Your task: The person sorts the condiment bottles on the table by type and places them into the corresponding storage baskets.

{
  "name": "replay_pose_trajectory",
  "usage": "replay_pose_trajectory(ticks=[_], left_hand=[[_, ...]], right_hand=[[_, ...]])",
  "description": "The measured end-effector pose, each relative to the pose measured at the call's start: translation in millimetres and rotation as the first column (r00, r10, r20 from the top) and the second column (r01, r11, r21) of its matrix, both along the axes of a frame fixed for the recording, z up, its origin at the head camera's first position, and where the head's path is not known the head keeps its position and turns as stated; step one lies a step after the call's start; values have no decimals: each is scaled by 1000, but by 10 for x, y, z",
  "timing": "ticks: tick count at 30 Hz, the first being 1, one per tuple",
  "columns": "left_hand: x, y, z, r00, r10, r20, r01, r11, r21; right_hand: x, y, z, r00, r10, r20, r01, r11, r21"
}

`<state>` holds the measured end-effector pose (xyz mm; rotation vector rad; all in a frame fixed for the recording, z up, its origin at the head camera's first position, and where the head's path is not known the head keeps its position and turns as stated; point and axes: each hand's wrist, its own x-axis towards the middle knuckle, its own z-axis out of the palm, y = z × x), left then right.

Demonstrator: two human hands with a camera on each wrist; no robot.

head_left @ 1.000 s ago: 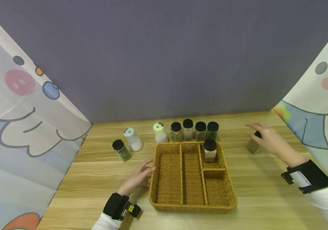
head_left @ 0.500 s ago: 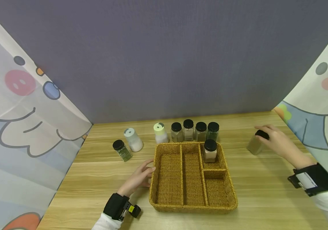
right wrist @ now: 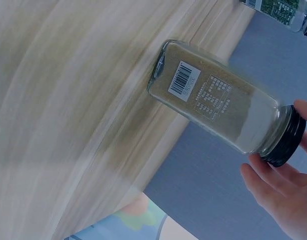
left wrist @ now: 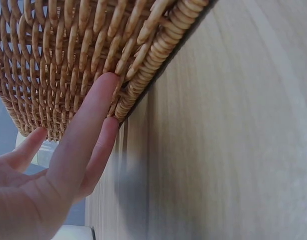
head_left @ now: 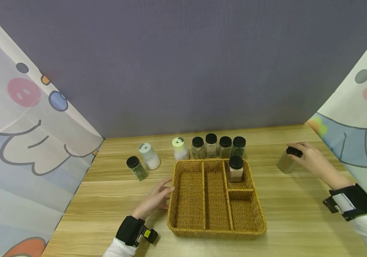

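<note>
At the right of the head view, my right hand (head_left: 312, 159) grips the black lid (right wrist: 288, 135) of a square glass spice jar (head_left: 284, 164). Brown powder partly fills that jar (right wrist: 208, 92), and a barcode label shows on its side; its base is at the tabletop. My left hand (head_left: 152, 200) rests with extended fingers against the left wall of a woven basket (head_left: 187, 200). The basket (left wrist: 78, 55) is split into several compartments. Inside its back right compartment stands a spice jar (head_left: 235, 173) with a black lid.
Behind the basket stand several black-lidded spice jars (head_left: 224, 148) and a bottle with a pale yellow top (head_left: 180, 148). To the left are a bottle with a pale blue top (head_left: 149, 157) and a jar of green herbs (head_left: 137, 169). A grey panel (head_left: 183, 71) bounds the table's back.
My right hand has closed its fingers on the lid of the brown-powder jar, having been spread beside it. The left hand and the basket have stayed put.
</note>
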<state>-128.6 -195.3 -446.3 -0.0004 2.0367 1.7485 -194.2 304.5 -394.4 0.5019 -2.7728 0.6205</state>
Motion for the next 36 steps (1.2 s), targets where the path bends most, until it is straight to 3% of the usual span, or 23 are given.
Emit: replay_pose_trajectory(ticks=[8,17,27,36], left_hand=[[5,-4,4,1000,-8,-6,8,1000,13],[9,3,4,1000,-9,-11,9,1000,26],[-1,6,4,1000,-5,-12,5,1000,12],[4,0,6,1000,-2,-12,2,1000,-3]], right_hand=[[3,0,-11,1000,-3,30,3,1000,-4],[-15,18,-22,1000,21,-6,-21,1000,4],[-48,5,30,997,29,77,-31,999,21],[-44,-25,143,996,48,74,-52,997,59]])
